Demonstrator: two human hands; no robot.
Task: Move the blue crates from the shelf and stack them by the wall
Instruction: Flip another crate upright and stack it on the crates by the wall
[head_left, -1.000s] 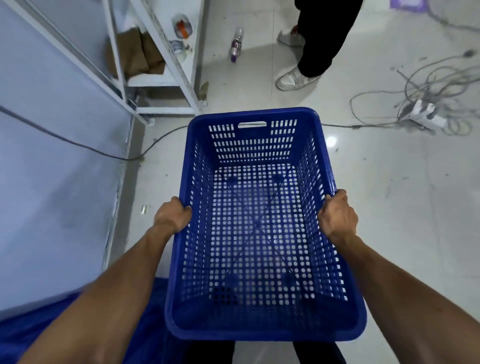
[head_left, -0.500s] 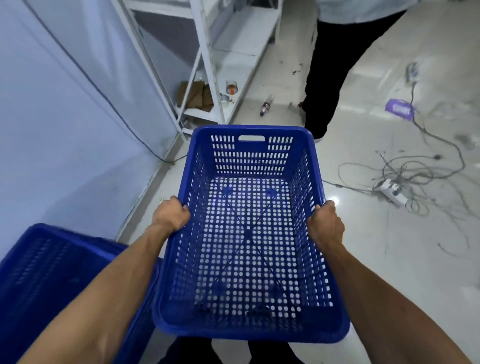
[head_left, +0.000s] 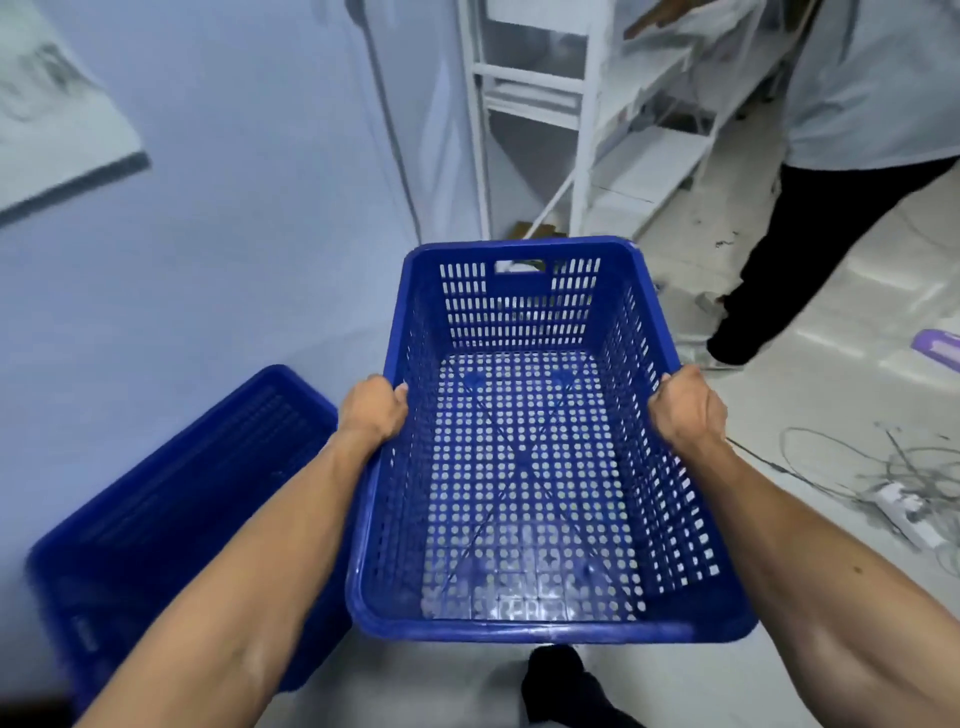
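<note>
Blue perforated crate (head_left: 524, 467) is held at centre frame, its long rims clasped by the left hand (head_left: 371, 408) and right hand (head_left: 685, 405). A second blue crate (head_left: 171, 499) is seen lower left beside the wall (head_left: 234, 208).

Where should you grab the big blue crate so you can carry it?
Grab the carried blue crate by the thick rolled rim on its two long sides, coming in from the left and right, as the left hand and right hand do now. The rim gives the fingers a lip to curl over, and holding both sides keeps the wide crate level. The far end's handle slot would also probably work.
</note>
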